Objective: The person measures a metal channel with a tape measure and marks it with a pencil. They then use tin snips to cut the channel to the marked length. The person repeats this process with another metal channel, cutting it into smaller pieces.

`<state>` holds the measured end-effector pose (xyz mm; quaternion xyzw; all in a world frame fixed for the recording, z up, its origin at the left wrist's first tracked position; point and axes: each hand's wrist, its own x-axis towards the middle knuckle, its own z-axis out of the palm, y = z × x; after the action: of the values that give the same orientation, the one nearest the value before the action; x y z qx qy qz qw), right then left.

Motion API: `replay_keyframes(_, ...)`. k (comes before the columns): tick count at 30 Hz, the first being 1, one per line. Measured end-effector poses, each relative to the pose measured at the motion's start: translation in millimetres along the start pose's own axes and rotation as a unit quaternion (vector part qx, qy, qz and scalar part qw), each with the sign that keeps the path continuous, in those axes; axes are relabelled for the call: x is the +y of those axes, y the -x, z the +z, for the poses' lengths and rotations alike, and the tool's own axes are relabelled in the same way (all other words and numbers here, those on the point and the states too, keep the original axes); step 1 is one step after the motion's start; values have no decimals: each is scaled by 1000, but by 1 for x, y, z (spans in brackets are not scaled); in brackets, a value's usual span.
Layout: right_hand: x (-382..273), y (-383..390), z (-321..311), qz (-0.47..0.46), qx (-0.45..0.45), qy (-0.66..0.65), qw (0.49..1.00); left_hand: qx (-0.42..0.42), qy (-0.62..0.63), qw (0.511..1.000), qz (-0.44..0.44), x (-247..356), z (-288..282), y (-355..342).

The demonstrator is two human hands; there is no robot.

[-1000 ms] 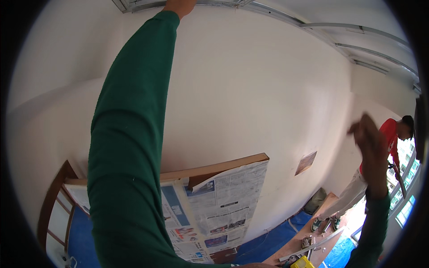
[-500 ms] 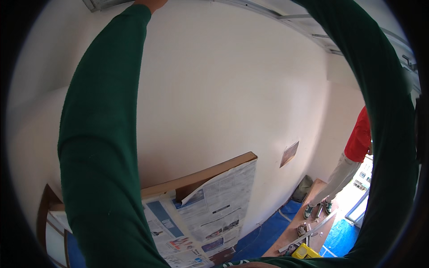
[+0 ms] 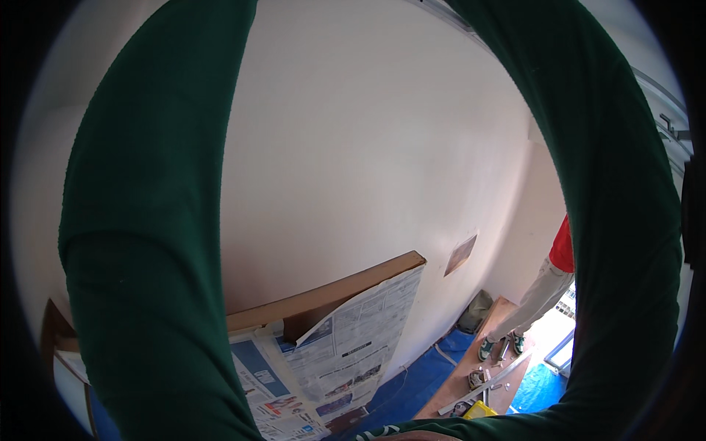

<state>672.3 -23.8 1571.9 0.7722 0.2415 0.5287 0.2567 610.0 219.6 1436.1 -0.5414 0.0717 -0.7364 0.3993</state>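
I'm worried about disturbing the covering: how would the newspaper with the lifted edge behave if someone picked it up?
The newspaper would probably be floppy, since its upper edge curls away from the brown wooden board. It is likely light for its spread, looking thin, and might tear if tugged.
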Motion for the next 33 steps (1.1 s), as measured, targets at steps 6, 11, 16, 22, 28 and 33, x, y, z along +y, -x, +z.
replay_keyframes(6, -17, 16, -6, 31, 13, -86, 996, -27, -1, 1000, 4, -1, -4, -1)
replay_keyframes(11, -25, 27, -9, 46, 25, -136, 989, -88, -1, 996, -20, 0, -12, -7)
replay_keyframes(16, -25, 41, -12, 59, 42, -178, 981, -147, -5, 989, -33, 2, -23, -5)
replay_keyframes(22, -23, 50, -13, 60, 52, -216, 973, -210, 33, 977, -23, 1, -44, -14)
replay_keyframes(28, -21, 53, -9, 60, 52, -224, 971, -281, 70, 957, -30, -5, -51, -25)
replay_keyframes(33, -21, 53, -10, 62, 49, -216, 973, -114, 2, 993, 37, -5, -38, 2)
